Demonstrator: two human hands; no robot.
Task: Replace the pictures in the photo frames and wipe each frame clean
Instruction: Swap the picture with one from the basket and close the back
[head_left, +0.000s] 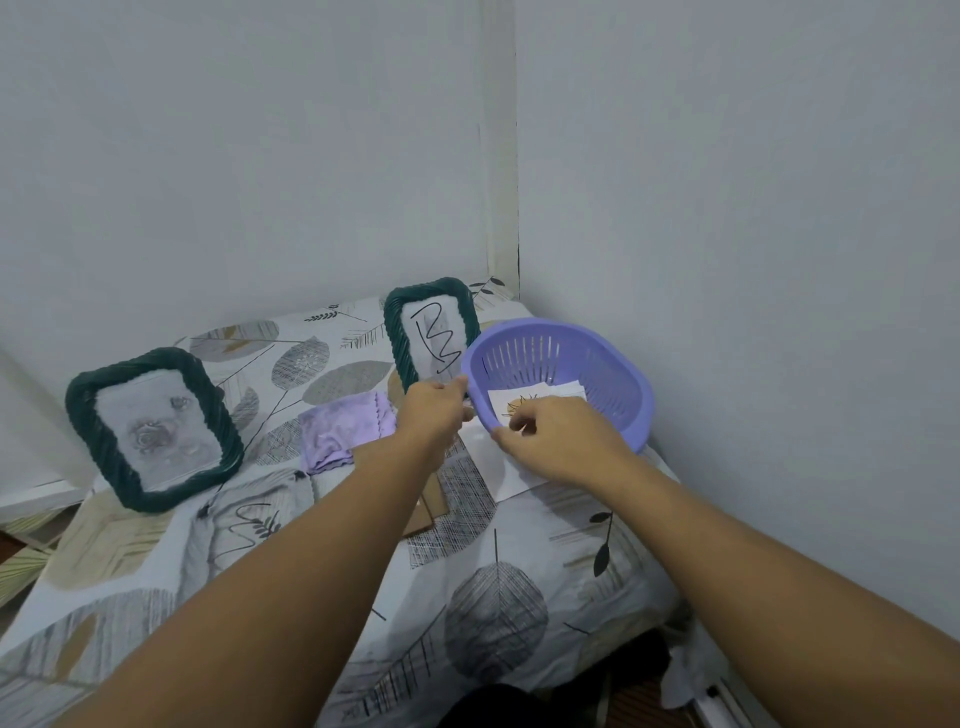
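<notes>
The lavender basket sits on a leaf-patterned bedspread in the corner where the two walls meet, and it serves as the landmark here. The right hand curls over the basket's near rim, its fingers bent down onto the paper pictures lying inside; whether it actually pinches a sheet cannot be told. The top sheet shows a yellow and black drawing.

Just left of the basket, touching its rim, stands the far green frame, upright and leaning back, holding a sheet with a black scribble. The left hand grips that frame at its lower edge, fingers curled round the bottom right corner beside the basket.

Left of the basket and in front of that frame lies a folded purple cloth on the bedspread. Further left, well apart from the basket, the near green frame stands tilted back, showing a faded grey rose picture.

Under the basket's near edge a white sheet lies flat, partly covered by the right wrist, with a brown cardboard piece next to it, beneath the left forearm.
</notes>
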